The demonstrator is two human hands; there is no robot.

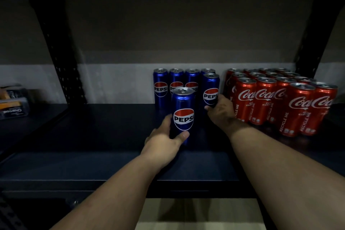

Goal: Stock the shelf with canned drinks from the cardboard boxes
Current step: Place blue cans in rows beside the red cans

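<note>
Head view: left hand (160,144) grips Pepsi can (183,115); right hand (220,110) grips second can (211,89) at 1 o'clock. Best slide both upright against blue row (176,80).

Rear row of tall blue Pepsi cans (176,80) on the dark shelf board (104,129): the front can covers the middle labels; the rightmost shows only its rim. Rear red Coca-Cola cans (261,74) show tops only. Left hand (164,143) fingers are hidden behind its can. Packets (14,102) at the shelf's left edge: cropped, print blurred. Upper area too dark to read.
</note>
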